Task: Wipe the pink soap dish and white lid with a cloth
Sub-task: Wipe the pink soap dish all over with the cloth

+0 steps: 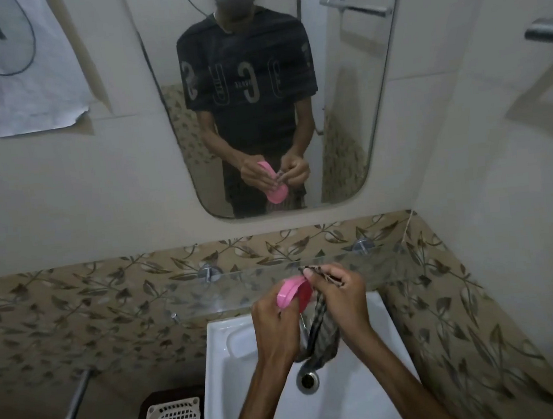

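left hand fingers clamp pink soap dish tilted over sink, drips fall in | right hand fingers pinch cloth corner against dish edge | white lid waits on sink rim

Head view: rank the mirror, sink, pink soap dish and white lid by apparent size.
1. mirror
2. sink
3. and 4. pink soap dish and white lid: look alike; the left hand partly covers both, so no ranking.
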Demonstrator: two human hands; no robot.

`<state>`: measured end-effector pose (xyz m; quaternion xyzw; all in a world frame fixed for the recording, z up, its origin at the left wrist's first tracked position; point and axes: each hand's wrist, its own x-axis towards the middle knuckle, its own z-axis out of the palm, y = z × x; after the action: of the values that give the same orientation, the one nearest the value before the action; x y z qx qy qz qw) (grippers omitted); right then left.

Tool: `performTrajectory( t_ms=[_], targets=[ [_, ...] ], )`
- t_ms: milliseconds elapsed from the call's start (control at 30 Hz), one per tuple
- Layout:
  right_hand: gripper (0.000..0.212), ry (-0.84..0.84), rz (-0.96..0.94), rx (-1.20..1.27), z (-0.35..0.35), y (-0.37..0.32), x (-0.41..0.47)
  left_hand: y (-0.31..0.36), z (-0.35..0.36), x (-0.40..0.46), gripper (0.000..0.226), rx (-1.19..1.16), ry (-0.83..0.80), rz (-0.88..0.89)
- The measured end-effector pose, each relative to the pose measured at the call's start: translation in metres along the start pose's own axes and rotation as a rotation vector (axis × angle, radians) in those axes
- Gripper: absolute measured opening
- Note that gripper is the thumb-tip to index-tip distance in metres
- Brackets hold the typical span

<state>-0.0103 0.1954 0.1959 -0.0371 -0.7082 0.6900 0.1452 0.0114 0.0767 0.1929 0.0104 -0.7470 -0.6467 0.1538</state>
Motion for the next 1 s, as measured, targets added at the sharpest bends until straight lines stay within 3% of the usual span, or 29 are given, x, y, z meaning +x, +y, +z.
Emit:
performTrajectory(
  t_ms=[33,133,267,400,533,667,800,933,1000],
  targets=[
    [0.009,-0.001,0.008,0.011,0.001,0.000,-0.003,0.000,-0.002,-0.001,0.024,-0.003,0.002,0.008],
    [0.021,-0.131,-0.206,-0.037,0.008,-0.007,-0.017,-0.005,-0.006,0.003,0.039,-0.010,0.031,0.026],
    [0.011,-0.028,-0.004,0.034,0.006,-0.002,-0.006,-0.002,-0.008,-0.001,0.024,0.006,0.010,0.032],
    [0.015,-0.158,-0.200,0.021,0.011,-0.003,-0.018,-0.005,-0.012,0.003,0.026,-0.048,0.007,0.036],
    [0.006,-0.017,0.018,0.054,0.011,0.005,-0.003,-0.001,-0.013,-0.001,0.028,-0.097,0.017,0.035],
    [0.012,-0.144,-0.252,0.000,0.021,0.000,-0.017,-0.002,-0.015,0.003,0.022,-0.113,0.022,0.043],
    [0.005,0.026,0.089,0.137,0.014,0.005,0.002,0.002,-0.018,0.000,0.033,-0.121,0.010,0.056],
    [0.005,-0.129,-0.178,0.047,0.020,0.006,-0.011,0.005,-0.017,0.000,0.027,-0.159,0.017,0.063],
    [0.003,-0.047,-0.038,0.066,0.015,0.008,0.001,0.005,-0.018,-0.001,0.034,-0.154,0.031,0.054]
  ],
)
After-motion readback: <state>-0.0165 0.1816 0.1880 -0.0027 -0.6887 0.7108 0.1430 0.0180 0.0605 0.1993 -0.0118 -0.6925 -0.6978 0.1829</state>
